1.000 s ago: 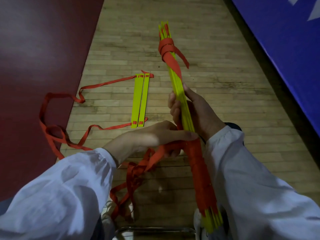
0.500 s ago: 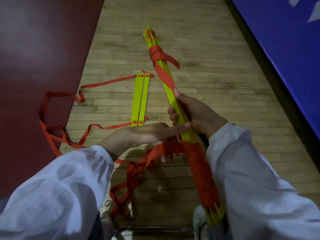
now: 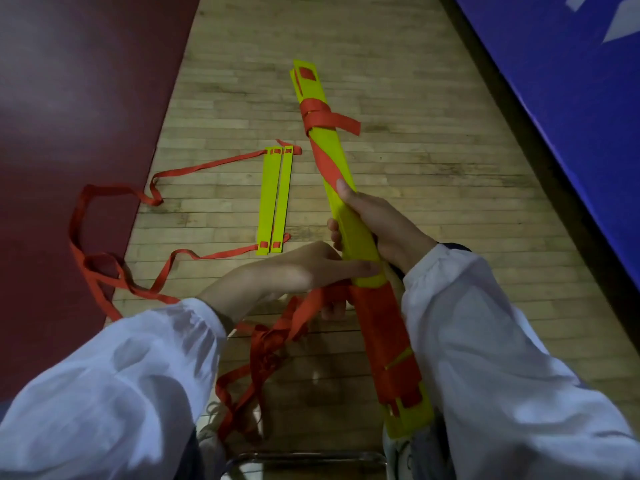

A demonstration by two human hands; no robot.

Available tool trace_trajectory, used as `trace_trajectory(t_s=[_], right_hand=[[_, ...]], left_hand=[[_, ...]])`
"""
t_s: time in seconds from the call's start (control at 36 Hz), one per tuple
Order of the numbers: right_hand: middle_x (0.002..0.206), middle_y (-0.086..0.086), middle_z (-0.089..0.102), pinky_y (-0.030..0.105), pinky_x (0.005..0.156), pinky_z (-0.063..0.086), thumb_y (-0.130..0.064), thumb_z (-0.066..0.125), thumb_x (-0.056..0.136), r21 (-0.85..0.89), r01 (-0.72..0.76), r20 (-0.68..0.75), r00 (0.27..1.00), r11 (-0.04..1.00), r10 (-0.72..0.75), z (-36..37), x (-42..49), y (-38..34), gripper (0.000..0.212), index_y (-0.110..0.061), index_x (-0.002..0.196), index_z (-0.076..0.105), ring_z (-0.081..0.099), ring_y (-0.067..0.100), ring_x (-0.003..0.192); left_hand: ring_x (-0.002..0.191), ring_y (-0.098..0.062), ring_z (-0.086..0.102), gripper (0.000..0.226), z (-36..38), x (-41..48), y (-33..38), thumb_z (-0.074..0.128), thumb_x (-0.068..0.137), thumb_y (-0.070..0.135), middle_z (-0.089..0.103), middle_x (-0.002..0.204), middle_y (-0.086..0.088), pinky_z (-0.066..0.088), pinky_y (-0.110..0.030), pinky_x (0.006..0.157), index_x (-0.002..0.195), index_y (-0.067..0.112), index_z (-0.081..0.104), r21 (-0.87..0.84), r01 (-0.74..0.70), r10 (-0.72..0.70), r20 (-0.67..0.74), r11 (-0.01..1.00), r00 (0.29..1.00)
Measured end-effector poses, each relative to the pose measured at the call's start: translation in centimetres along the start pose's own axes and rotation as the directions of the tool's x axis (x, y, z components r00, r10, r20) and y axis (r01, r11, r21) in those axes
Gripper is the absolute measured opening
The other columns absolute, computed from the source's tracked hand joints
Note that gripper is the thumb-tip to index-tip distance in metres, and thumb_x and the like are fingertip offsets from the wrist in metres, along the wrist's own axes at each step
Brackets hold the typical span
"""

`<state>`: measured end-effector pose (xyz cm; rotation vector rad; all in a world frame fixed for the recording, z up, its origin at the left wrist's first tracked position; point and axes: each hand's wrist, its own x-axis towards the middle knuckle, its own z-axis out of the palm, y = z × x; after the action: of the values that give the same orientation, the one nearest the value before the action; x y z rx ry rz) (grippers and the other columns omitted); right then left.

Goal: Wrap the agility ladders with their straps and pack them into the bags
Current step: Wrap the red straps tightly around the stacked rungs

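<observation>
The ladder bundle (image 3: 349,220) is held slanted above the floor (image 3: 433,188), gripped round its middle by the right hand (image 3: 384,230) as a steady core for winding. Its red strap (image 3: 313,301) is pulled taut by the left hand (image 3: 294,271), lower fingers curled round it, forefinger laid on the bundle. No bag is seen

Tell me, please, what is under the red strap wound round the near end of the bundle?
Yellow rungs: their ends stick out below the red strap, and a sliver shows through a gap in it. The strap covers the rest, hiding their number.
</observation>
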<state>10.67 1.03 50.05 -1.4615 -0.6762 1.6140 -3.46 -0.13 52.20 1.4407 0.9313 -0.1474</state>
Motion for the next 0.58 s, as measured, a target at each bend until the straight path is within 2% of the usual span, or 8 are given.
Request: trace_trajectory(t_s=[0.11,0.22,0.36,0.39,0.44,0.5,0.53,0.58], right_hand=[[0.064,0.009,0.063,0.027,0.047,0.050,-0.041,0.057,0.095,-0.021,0.035,-0.009,0.999,0.999,-0.035,0.00,-0.18,0.06,0.034,-0.007,0.092,0.056,0.061,0.020,0.050],[0.064,0.009,0.064,0.027,0.047,0.051,-0.039,0.057,0.095,-0.033,0.058,-0.005,0.998,0.998,-0.058,-0.04,-0.30,-0.02,0.033,-0.007,0.093,0.055,0.062,0.019,0.051],[0.064,0.009,0.064,0.027,0.048,0.051,-0.040,0.056,0.095,-0.044,0.059,0.010,0.998,0.997,-0.059,-0.13,-0.22,0.09,0.033,-0.008,0.092,0.056,0.062,0.019,0.052],[0.064,0.010,0.064,0.027,0.049,0.051,-0.040,0.056,0.096,-0.048,0.060,0.010,0.998,0.997,-0.060,-0.12,-0.21,0.16,0.033,-0.008,0.091,0.056,0.063,0.020,0.053],[0.064,0.010,0.065,0.027,0.050,0.051,-0.042,0.055,0.096,-0.057,0.067,0.011,0.998,0.996,-0.066,-0.22,-0.16,0.19,0.036,-0.007,0.090,0.058,0.063,0.020,0.054],[0.065,0.011,0.066,0.027,0.053,0.053,-0.046,0.051,0.096,-0.031,0.061,0.036,0.998,0.998,-0.060,-0.26,-0.13,0.03,0.043,-0.005,0.087,0.060,0.064,0.020,0.057],[0.067,0.012,0.067,0.027,0.055,0.054,-0.049,0.048,0.097,0.028,0.043,0.062,0.997,0.999,-0.045,-0.27,-0.11,-0.09,0.047,-0.005,0.087,0.061,0.065,0.020,0.059],[0.076,0.015,0.069,0.030,0.058,0.058,-0.053,0.044,0.096,0.253,-0.046,0.118,0.993,0.966,0.016,-0.24,-0.29,-0.34,0.049,-0.007,0.096,0.060,0.069,0.025,0.066]], left_hand=[[0.084,-0.033,0.070,0.049,0.09,0.18,-0.39,0.059,0.089,0.050,0.072,0.066,-0.011,0.052,-0.018,0.074,0.080,0.004,0.074,0.000,0.005,-0.005,-0.041,1.000,0.999],[0.068,-0.027,0.066,0.054,0.06,0.33,-0.40,0.052,0.092,0.052,0.070,0.065,-0.011,0.053,-0.022,0.082,0.081,0.003,0.073,-0.015,-0.009,0.008,-0.032,1.000,0.999],[0.066,-0.026,0.065,0.047,-0.01,0.30,-0.52,0.055,0.091,0.049,0.069,0.063,-0.011,0.054,-0.018,0.074,0.066,0.012,0.070,-0.024,-0.030,0.029,-0.032,0.999,0.999],[0.069,-0.030,0.065,0.046,0.02,0.31,-0.55,0.056,0.091,0.048,0.069,0.064,-0.012,0.054,-0.019,0.076,0.067,0.011,0.070,-0.031,-0.034,0.033,-0.032,0.999,0.999],[0.072,-0.036,0.065,0.045,0.08,0.29,-0.57,0.057,0.092,0.044,0.069,0.066,-0.016,0.053,-0.035,0.090,0.069,0.009,0.071,-0.048,-0.058,0.057,-0.028,0.997,0.998],[0.062,-0.030,0.064,0.043,0.09,0.20,-0.54,0.059,0.092,0.042,0.068,0.067,-0.019,0.051,-0.052,0.094,0.071,0.006,0.072,-0.070,-0.091,0.090,-0.018,0.993,0.996],[0.058,-0.026,0.064,0.042,0.09,0.15,-0.50,0.059,0.091,0.040,0.068,0.067,-0.019,0.050,-0.055,0.093,0.072,0.005,0.072,-0.082,-0.107,0.107,-0.011,0.991,0.994],[0.054,-0.021,0.063,0.040,0.23,0.01,-0.35,0.059,0.092,0.038,0.068,0.066,-0.018,0.051,-0.054,0.093,0.071,0.006,0.071,-0.085,-0.134,0.134,-0.005,0.987,0.991]])
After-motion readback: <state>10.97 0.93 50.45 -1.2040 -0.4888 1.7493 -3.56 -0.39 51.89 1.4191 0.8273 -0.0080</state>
